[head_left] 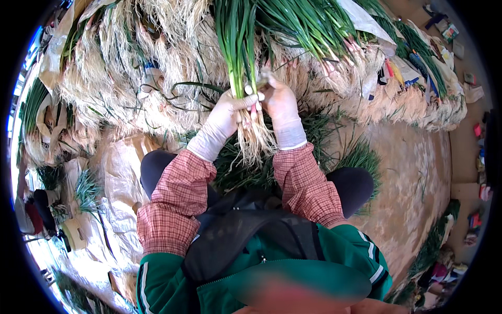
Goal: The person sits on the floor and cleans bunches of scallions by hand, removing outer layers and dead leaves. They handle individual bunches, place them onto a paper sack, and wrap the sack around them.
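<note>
One bunch (235, 49) sits in the grip of the left hand (224, 116), closed around its pale stems, apparently to keep them together while the roots (254, 138) hang free below. Right hand (283, 104): bent fingers beside the stems, hold unclear. Beyond the grip, a heap (123, 73) lies roots nearest, seemingly for easy reach.

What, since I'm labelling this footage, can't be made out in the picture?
All in the head view:
- Leaf tips of the held bunch: cut off by the upper edge.
- Left hand: some fingers hidden behind the stalks.
- Right hand: fingertips blurred, so what they pinch, if anything, is unclear.
- Small coloured items along the right rim: too small and dim to identify.
</note>
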The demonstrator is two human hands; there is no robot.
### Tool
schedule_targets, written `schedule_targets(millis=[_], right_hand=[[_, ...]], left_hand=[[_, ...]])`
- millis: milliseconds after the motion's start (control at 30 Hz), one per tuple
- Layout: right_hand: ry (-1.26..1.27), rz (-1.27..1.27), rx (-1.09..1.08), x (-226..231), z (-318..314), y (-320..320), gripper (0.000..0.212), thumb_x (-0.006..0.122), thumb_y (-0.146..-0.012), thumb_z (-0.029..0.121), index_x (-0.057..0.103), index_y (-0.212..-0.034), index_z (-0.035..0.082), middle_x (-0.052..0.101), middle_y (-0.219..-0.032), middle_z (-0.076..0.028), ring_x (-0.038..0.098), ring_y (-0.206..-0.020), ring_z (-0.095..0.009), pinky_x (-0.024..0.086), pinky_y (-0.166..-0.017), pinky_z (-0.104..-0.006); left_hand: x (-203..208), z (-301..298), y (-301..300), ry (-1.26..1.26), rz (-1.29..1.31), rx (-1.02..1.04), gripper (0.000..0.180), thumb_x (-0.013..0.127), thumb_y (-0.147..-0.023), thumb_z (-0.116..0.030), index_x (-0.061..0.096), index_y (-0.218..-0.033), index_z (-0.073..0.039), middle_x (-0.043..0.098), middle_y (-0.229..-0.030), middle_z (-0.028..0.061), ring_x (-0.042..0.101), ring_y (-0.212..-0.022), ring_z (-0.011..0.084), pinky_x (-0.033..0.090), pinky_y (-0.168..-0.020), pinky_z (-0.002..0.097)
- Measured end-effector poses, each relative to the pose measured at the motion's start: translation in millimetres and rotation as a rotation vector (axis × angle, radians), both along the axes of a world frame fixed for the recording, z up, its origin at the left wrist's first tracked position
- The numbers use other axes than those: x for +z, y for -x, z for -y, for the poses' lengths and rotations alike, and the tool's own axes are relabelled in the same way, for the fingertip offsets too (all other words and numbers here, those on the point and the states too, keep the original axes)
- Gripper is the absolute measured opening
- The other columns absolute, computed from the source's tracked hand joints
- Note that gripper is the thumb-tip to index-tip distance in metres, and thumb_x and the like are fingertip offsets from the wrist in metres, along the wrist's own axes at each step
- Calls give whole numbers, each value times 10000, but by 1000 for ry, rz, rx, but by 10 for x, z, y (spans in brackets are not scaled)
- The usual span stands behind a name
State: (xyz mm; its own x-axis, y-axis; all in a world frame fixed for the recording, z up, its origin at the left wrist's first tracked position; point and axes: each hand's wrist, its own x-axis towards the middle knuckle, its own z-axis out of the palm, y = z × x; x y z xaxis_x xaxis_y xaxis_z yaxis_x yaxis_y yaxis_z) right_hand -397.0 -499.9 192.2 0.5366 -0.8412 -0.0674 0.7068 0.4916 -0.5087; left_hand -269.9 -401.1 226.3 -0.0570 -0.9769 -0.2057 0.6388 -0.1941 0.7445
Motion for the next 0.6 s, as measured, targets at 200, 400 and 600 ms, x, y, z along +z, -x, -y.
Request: schedule_targets(millis=[200,400,600], right_hand=[[814,-1271,38,16,27,758,338,546,-933,206,553,-1211,14,663,-930,-86,625,-751,-152,485,-707,-324],[654,-822,282,391,-552,354,503,566,-940,319,490,-1297,-27,632,-1104,-94,620,-749,-122,458,-641,-222],[410,-1004,-69,231,-422,1000,173,619,-876,175,677,-847,14,607,-722,-27,547,-610,-121,455,-590,-253]], left_hand=[[-72,23,-105,-37,106,51,155,665,-840,-69,609,-976,-17,618,-703,60,574,-550,114,475,-476,249],[133,-54,-136,-9,-242,-136,389,572,-916,-128,490,-1244,64,594,-769,12,534,-600,72,471,-536,194],[410,-83,-299,186,41,-126,466,620,-873,-143,484,-1291,12,580,-749,7,587,-640,97,505,-553,227]])
